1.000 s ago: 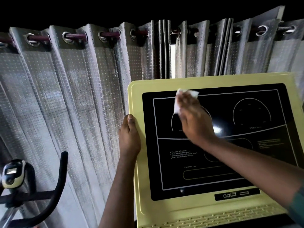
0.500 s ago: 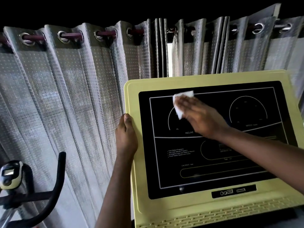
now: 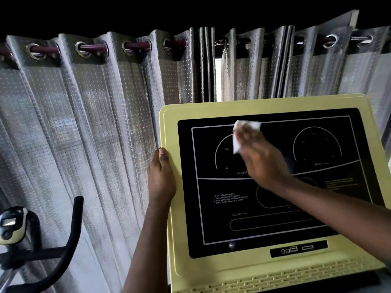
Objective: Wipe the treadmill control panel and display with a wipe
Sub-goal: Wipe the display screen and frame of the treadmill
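One yellow treadmill control panel [image 3: 273, 269] at lower right of the frame, one black display [image 3: 264, 218] set in it, one white wipe [image 3: 243, 132] pressed to the display's upper middle under the right hand [image 3: 261, 159] (blurred, fingers flat on the wipe), left hand [image 3: 161, 178] clamped on the panel's left edge, two grey curtains [image 3: 95, 134] behind, one exercise bike [image 3: 31, 240] at lower left.

Pale grey curtains [image 3: 88, 127] with a fine dotted weave hang in deep folds across the whole background, from nine o'clock round to three. Metal eyelets [image 3: 35, 52] run along their top edge, threaded on a dark red rod [image 3: 93, 48] at eleven o'clock; toward one o'clock the rod [image 3: 359, 39] looks silver. At twelve o'clock the two curtains meet, leaving a thin bright slit [image 3: 218, 79] between them. Down at eight o'clock stands an exercise bike: a curved black handlebar [image 3: 69, 240] rises beside its small yellow-and-black console [image 3: 12, 225], whose little screen faces up.
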Demonstrator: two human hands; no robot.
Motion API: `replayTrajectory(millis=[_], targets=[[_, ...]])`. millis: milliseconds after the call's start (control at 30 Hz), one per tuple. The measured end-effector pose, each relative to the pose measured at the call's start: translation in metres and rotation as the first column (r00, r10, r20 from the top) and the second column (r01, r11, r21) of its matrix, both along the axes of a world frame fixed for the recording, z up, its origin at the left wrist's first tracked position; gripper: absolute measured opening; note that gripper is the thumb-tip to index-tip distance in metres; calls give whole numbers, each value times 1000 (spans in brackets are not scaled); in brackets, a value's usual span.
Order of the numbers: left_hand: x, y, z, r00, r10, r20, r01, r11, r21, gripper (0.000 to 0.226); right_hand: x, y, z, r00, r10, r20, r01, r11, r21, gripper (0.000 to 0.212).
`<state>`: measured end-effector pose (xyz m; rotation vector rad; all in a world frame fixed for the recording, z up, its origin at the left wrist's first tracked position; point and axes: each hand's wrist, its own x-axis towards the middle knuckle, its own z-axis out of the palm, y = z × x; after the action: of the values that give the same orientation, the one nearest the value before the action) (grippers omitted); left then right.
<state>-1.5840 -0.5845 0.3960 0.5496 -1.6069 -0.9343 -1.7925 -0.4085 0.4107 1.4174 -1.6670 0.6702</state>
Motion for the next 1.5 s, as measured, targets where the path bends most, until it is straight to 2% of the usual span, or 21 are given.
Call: replayTrajectory(millis=[67, 100, 133, 233, 267, 367, 433, 533, 600, 700, 733, 767, 867, 933, 1033, 1067, 1167, 1233, 1333, 1400, 1500], targets=[[-1, -1, 0, 1000, 5, 7, -6, 1000, 6, 50, -2, 9, -9, 972, 127, -197, -83, 972, 219, 50], [-2, -1, -1, 1000, 7, 11, -8, 1000, 7, 49, -11, 13, -1, 960, 135, -245, -78, 971, 227, 50], [-2, -1, -1, 1000, 12, 19, -12, 1000, 5, 47, -18, 16, 9, 969, 94, -228, -54, 983, 176, 50], [-2, -1, -1, 999, 27, 29, -27, 1000, 3, 41, -27, 20, 26, 988, -102, 117, 110, 991, -70, 51], [-1, -1, -1, 999, 32, 31, -32, 999, 4, 40, -21, 18, 20, 987, -98, 129, 108, 991, -75, 50], [-1, -1, -1, 997, 53, 46, -54, 999, 3, 38, -12, 21, -8, 982, 116, -148, -81, 971, 225, 49], [-2, 1, -1, 996, 65, 55, -65, 998, 3, 34, -26, 30, 5, 964, 131, -230, -74, 968, 240, 49], [-2, 2, 1, 996, 78, 44, -77, 997, -10, 34, -39, 34, 28, 991, -93, 98, 97, 994, -40, 50], [-2, 3, 1, 996, 86, 30, -85, 996, -15, 38, -31, 31, 16, 992, -79, 101, 83, 996, -34, 49], [-2, 7, 4, 970, 227, 83, -222, 973, -65, 36, -30, 40, -7, 963, 172, -208, -103, 947, 303, 50], [-3, 8, 7, 943, 315, 105, -308, 948, -75, 31, -38, 46, 0, 951, 177, -253, -94, 946, 309, 50], [-3, 10, 12, 916, 386, 107, -380, 922, -70, 28, -47, 49, 9, 964, 126, -236, -65, 966, 250, 50], [-12, 20, 42, 853, 522, 2, -512, 838, -188, 43, -64, 53, 26, 996, -73, 60, 73, 997, 0, 51], [-27, 27, 69, 828, 559, -48, -545, 781, -305, 45, -61, 50, 8, 1000, -14, -10, 14, 998, 62, 52], [-61, 30, 108, 833, 551, 55, -430, 706, -562, 41, -76, 61, 0, 954, 189, -234, -99, 932, 347, 53], [-76, 30, 118, 833, 538, 130, -342, 685, -643, 39, -86, 63, 10, 963, 165, -213, -95, 947, 306, 52], [-116, 30, 135, 757, 555, 346, -131, 647, -751, 42, -104, 65, 36, 996, -19, 92, 17, 1000, 24, 52], [-131, 33, 134, 678, 640, 362, -178, 620, -764, 49, -95, 64, 22, 996, -17, 85, 13, 999, 43, 55], [-137, 37, 127, 658, 697, 285, -278, 576, -769, 51, -99, 78, 6, 970, 195, -145, -143, 940, 310, 53], [-136, 35, 126, 658, 700, 276, -284, 571, -770, 51, -118, 84, 28, 984, 139, -111, -112, 969, 221, 52], [-137, 36, 127, 654, 704, 278, -292, 574, -765, 50, -131, 87, 45, 995, -15, 100, 13, 1000, 20, 52]])
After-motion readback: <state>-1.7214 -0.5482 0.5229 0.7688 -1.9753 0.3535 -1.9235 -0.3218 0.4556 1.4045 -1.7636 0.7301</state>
